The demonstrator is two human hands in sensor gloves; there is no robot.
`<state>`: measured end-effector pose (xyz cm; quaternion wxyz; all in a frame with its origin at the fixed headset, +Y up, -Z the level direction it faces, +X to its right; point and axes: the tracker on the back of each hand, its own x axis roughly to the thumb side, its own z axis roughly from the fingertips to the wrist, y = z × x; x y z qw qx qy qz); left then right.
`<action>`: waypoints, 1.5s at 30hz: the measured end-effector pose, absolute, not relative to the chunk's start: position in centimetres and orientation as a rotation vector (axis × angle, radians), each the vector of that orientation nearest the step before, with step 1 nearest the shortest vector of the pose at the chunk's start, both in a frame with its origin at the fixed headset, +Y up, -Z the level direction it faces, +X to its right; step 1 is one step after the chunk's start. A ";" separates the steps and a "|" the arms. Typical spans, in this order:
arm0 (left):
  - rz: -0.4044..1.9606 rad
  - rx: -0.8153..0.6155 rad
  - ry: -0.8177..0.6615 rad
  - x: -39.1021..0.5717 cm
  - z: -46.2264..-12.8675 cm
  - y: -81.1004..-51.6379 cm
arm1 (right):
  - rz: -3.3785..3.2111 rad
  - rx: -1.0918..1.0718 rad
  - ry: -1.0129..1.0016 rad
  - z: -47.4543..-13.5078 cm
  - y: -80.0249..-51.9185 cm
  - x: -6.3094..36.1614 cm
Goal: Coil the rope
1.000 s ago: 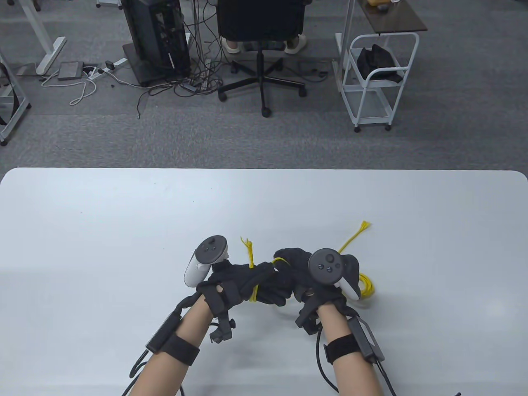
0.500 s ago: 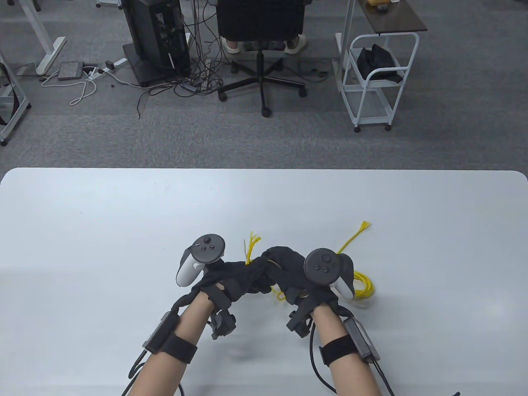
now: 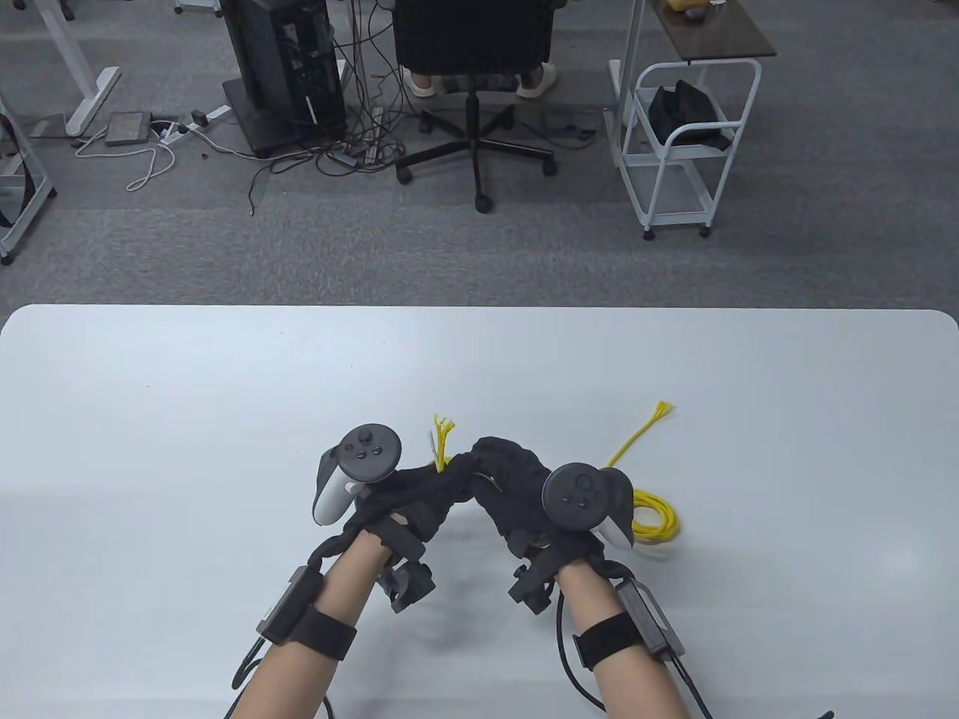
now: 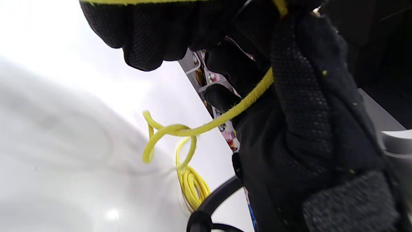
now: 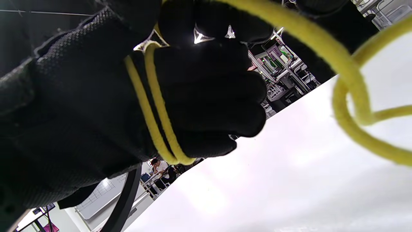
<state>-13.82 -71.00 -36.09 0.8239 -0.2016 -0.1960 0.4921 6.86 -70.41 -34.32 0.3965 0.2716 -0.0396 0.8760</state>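
The yellow rope (image 3: 655,517) lies in a small bundle of loops on the white table (image 3: 225,419), just right of my right hand. One frayed end (image 3: 661,410) points away to the far right. The other frayed end (image 3: 442,436) sticks up between my hands. My left hand (image 3: 423,498) is closed in a fist (image 5: 206,103) with two turns of rope (image 5: 157,119) wound around it. My right hand (image 3: 509,483) touches the left and holds the strand (image 4: 244,101) that runs down to a loop and the bundle (image 4: 191,187).
Both hands work near the table's middle front. Beyond the far edge are an office chair (image 3: 473,45) with a seated person, a computer tower (image 3: 285,67) with cables, and a white cart (image 3: 685,142).
Both hands have shifted a little to the left and rolled. The rope turn seen on the back of my left hand is now hidden. The near frayed end moved left with them.
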 end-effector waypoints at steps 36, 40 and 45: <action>1.438 -0.219 -0.530 -14.1 -35.6 -69.8 | 2.360 0.784 0.126 -34.1 -72.4 4.9; 1.573 -0.255 -0.598 -13.9 -35.6 -69.9 | 2.377 0.759 0.143 -34.3 -72.9 5.1; 1.719 -0.342 -0.676 -13.0 -35.4 -70.1 | 2.428 0.708 0.147 -34.6 -73.2 5.9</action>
